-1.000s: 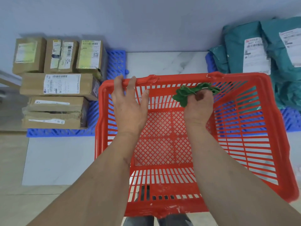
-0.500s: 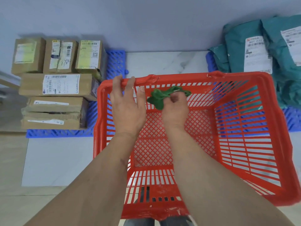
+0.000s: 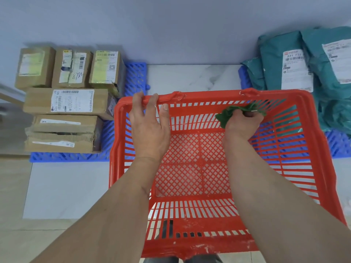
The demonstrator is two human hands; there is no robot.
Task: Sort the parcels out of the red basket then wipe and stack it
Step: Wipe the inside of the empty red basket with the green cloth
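A red plastic basket (image 3: 296,168) with slotted walls fills the middle of the head view and holds no parcels. My left hand (image 3: 150,126) grips its far rim near the left corner, fingers curled over the edge. My right hand (image 3: 241,122) is inside the basket and clutches a crumpled green cloth (image 3: 229,114), pressed against the inside of the far wall, right of centre.
Several brown cardboard parcels (image 3: 66,99) lie on a blue pallet (image 3: 135,76) at the left. Teal bagged parcels (image 3: 303,69) are piled on another blue pallet (image 3: 338,145) at the right. A grey wall stands behind; pale floor tiles (image 3: 64,188) lie at the left front.
My right hand swept the green cloth left along the far wall, then back to the right. My left hand has kept its hold on the rim.
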